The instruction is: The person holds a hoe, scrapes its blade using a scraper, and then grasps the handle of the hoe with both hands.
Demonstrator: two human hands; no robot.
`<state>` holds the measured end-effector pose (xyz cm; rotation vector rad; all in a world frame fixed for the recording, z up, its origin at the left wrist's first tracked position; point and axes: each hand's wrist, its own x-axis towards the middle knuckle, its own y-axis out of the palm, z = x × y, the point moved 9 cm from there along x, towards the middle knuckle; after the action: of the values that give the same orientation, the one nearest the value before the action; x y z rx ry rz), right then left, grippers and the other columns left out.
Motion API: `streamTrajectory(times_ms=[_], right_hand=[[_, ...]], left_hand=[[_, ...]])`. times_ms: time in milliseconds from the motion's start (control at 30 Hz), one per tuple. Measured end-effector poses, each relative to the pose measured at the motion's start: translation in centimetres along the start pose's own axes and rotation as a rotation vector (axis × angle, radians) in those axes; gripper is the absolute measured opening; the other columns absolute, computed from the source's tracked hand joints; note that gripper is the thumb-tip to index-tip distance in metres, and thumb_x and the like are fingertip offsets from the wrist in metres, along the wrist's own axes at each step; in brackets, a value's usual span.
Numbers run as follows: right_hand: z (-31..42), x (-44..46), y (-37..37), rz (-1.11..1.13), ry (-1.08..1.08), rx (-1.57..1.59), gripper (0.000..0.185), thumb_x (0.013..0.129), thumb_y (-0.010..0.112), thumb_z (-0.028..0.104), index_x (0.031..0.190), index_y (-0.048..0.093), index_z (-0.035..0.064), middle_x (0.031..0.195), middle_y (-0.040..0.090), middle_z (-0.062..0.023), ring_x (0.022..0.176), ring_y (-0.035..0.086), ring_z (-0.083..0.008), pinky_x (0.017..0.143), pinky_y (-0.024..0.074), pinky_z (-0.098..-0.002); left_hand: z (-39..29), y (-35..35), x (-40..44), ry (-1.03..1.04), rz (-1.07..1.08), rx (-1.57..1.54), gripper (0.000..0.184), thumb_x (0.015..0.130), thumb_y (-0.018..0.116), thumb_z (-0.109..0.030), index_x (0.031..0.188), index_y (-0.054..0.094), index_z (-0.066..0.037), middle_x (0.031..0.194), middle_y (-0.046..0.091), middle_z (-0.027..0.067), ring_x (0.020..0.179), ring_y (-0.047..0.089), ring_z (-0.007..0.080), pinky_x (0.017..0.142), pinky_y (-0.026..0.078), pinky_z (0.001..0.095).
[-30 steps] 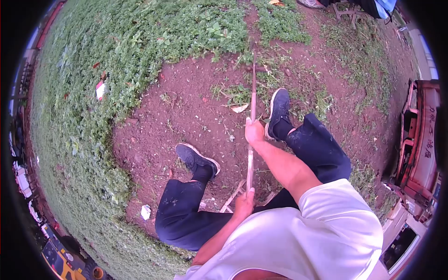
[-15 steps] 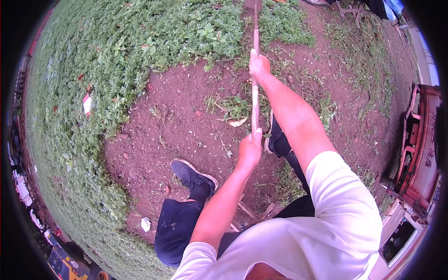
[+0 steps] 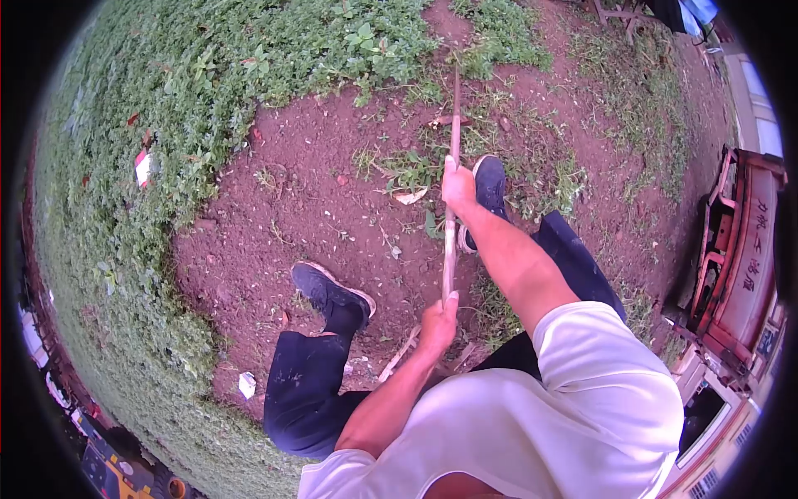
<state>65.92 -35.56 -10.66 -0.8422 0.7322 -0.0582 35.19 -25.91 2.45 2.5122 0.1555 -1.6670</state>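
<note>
A long wooden-handled hoe (image 3: 456, 108) runs upright through the middle of the view, away from my body. My right hand (image 3: 458, 186) wraps around the middle of its handle. Closer to me, my left hand (image 3: 437, 326) grips the handle's near end. The far end meets a strip of green weeds (image 3: 478, 60) and bare soil, and the blade cannot be made out there. Uprooted weeds (image 3: 411, 170) and a pale dry leaf (image 3: 410, 197) lie just left of the handle.
My shoes (image 3: 331, 291) stand apart on brown soil (image 3: 307, 191). Dense low greenery (image 3: 125, 249) covers the left and far side. White litter (image 3: 247, 384) lies near my left leg. A rusty red truck tailgate (image 3: 752, 249) stands right; a yellow machine (image 3: 120, 474) is lower left.
Both hands and the hoe have come back toward my body. The hoe's blade, visible at the top edge before, is now hard to see among weeds and soil.
</note>
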Motion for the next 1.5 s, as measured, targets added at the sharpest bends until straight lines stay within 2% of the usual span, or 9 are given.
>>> streamTrajectory(times_ms=[133, 200, 400, 433, 667, 733, 1067, 1133, 1500], right_hand=[[-2.6, -1.9, 1.4, 0.055, -0.014, 0.116, 0.070, 0.104, 0.040, 0.057, 0.096, 0.072, -0.0045, 0.092, 0.072, -0.0281, 0.095, 0.069, -0.0479, 0.085, 0.0514, -0.0547], [-2.7, -3.4, -0.1, -0.015, -0.041, 0.123, 0.066, 0.105, 0.044, 0.054, 0.076, 0.063, -0.0023, 0.059, 0.061, -0.0113, 0.051, 0.064, -0.0272, 0.055, 0.0517, -0.0438], [-6.6, -9.4, 1.9, 0.041, 0.032, 0.203, 0.069, 0.104, 0.043, 0.058, 0.075, 0.062, -0.0012, 0.060, 0.061, -0.0131, 0.053, 0.066, -0.0283, 0.056, 0.0519, -0.0462], [-5.5, -9.7, 1.3, 0.131, 0.096, 0.140, 0.071, 0.103, 0.039, 0.059, 0.095, 0.071, -0.0041, 0.087, 0.070, -0.0282, 0.090, 0.069, -0.0470, 0.082, 0.0490, -0.0563], [7.3, 1.4, -3.7, -0.006, -0.099, 0.215, 0.068, 0.103, 0.042, 0.057, 0.092, 0.072, -0.0018, 0.081, 0.070, -0.0237, 0.084, 0.071, -0.0431, 0.079, 0.0518, -0.0528], [10.4, 6.3, -5.3, -0.020, -0.128, 0.303, 0.068, 0.103, 0.045, 0.060, 0.079, 0.064, -0.0010, 0.064, 0.064, -0.0129, 0.055, 0.068, -0.0279, 0.058, 0.0537, -0.0432], [2.4, 7.3, -4.5, -0.042, 0.042, 0.149, 0.069, 0.103, 0.041, 0.057, 0.095, 0.073, -0.0041, 0.091, 0.071, -0.0293, 0.097, 0.069, -0.0468, 0.085, 0.0519, -0.0541], [0.6, 3.7, -3.9, -0.114, -0.039, 0.097, 0.071, 0.104, 0.042, 0.058, 0.083, 0.068, -0.0054, 0.067, 0.066, -0.0224, 0.066, 0.071, -0.0390, 0.068, 0.0533, -0.0505], [-5.6, -6.9, -2.0, 0.004, 0.081, 0.482, 0.053, 0.102, 0.053, 0.050, 0.075, 0.061, 0.0046, 0.057, 0.053, -0.0022, 0.047, 0.055, -0.0179, 0.045, 0.0454, -0.0377]], left_hand=[[1.4, -0.9, -3.8, 0.023, -0.007, -0.013, 0.055, 0.104, 0.054, -0.050, 0.076, 0.060, -0.002, 0.062, 0.056, 0.0041, 0.057, 0.053, 0.0162, 0.057, 0.044, 0.0372], [1.5, 0.2, -5.1, 0.025, -0.003, 0.005, 0.055, 0.104, 0.053, -0.049, 0.076, 0.060, -0.003, 0.063, 0.056, 0.0042, 0.057, 0.053, 0.0161, 0.057, 0.043, 0.0375], [5.9, -3.1, -7.3, 0.095, -0.059, 0.157, 0.054, 0.104, 0.054, -0.049, 0.076, 0.059, -0.003, 0.064, 0.057, 0.0042, 0.058, 0.052, 0.0159, 0.058, 0.044, 0.0370], [6.5, -3.2, -6.7, 0.122, -0.065, 0.183, 0.054, 0.104, 0.054, -0.049, 0.076, 0.058, -0.003, 0.064, 0.056, 0.0041, 0.058, 0.052, 0.0156, 0.058, 0.044, 0.0369], [-5.5, -0.2, 1.8, 0.120, 0.032, -0.050, 0.053, 0.104, 0.054, -0.049, 0.078, 0.056, -0.004, 0.060, 0.050, -0.0010, 0.056, 0.049, 0.0116, 0.052, 0.040, 0.0338], [-10.9, 0.8, 5.4, 0.208, 0.031, 0.009, 0.046, 0.105, 0.052, -0.048, 0.081, 0.053, -0.009, 0.058, 0.047, -0.0027, 0.042, 0.042, 0.0112, 0.040, 0.032, 0.0306], [-6.7, 3.3, 5.5, 0.033, 0.109, -0.091, 0.049, 0.104, 0.056, -0.048, 0.075, 0.057, -0.009, 0.060, 0.049, -0.0035, 0.052, 0.045, 0.0094, 0.049, 0.036, 0.0329], [-3.5, 2.2, 2.4, -0.009, 0.090, -0.053, 0.048, 0.105, 0.056, -0.047, 0.075, 0.057, -0.009, 0.060, 0.048, -0.0039, 0.052, 0.044, 0.0089, 0.048, 0.036, 0.0320], [4.8, -1.1, -4.1, 0.082, 0.014, 0.160, 0.048, 0.104, 0.056, -0.048, 0.083, 0.064, -0.005, 0.065, 0.058, 0.0041, 0.059, 0.056, 0.0157, 0.059, 0.047, 0.0361]])
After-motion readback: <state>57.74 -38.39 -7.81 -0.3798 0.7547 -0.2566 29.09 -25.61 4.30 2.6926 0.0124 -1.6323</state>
